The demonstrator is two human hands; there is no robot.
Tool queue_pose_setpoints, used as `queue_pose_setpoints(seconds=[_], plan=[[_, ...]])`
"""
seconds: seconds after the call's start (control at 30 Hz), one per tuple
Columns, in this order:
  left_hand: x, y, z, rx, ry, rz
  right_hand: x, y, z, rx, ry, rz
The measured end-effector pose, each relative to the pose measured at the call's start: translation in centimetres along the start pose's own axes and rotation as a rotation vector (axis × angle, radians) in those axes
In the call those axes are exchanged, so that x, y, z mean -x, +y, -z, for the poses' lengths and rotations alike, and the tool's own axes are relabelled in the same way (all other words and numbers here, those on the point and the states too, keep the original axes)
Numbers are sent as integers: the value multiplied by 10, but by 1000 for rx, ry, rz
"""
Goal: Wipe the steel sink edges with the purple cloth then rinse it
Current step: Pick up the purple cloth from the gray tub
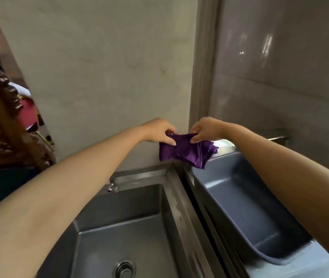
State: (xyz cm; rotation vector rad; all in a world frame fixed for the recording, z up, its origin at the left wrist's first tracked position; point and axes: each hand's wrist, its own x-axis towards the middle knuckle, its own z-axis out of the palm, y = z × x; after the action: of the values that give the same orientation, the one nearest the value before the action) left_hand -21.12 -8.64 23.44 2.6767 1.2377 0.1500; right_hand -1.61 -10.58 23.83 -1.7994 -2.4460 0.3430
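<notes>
Carved wooden furniture stands at the far left, blurred. Next comes the steel sink, its basin dry-looking, with a round drain near the bottom and a small tap on the back edge. Above the sink's back right corner, the left hand pinches the top edge of the purple cloth between thumb and fingers. The right hand pinches the same top edge just beside it, so the folded cloth hangs between both hands, clear of the rim. Right of the sink sits a grey-blue plastic tub, under the right forearm.
</notes>
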Motion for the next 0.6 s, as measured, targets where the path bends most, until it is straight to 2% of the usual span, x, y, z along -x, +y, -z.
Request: queue_pose_setpoints(seconds=[0.23,0.33,0.47,0.6], plan=[[91,-63,0,11,47,240,-42,-94,-34,-21,-79,200],[125,-85,-15,63,103,339,-52,-124,-58,-121,-122,255],[155,-112,-45,218,196,447,-70,-148,-94,-251,-150,260],[161,-136,-82,337,353,499,-91,-157,-133,-469,-158,181]])
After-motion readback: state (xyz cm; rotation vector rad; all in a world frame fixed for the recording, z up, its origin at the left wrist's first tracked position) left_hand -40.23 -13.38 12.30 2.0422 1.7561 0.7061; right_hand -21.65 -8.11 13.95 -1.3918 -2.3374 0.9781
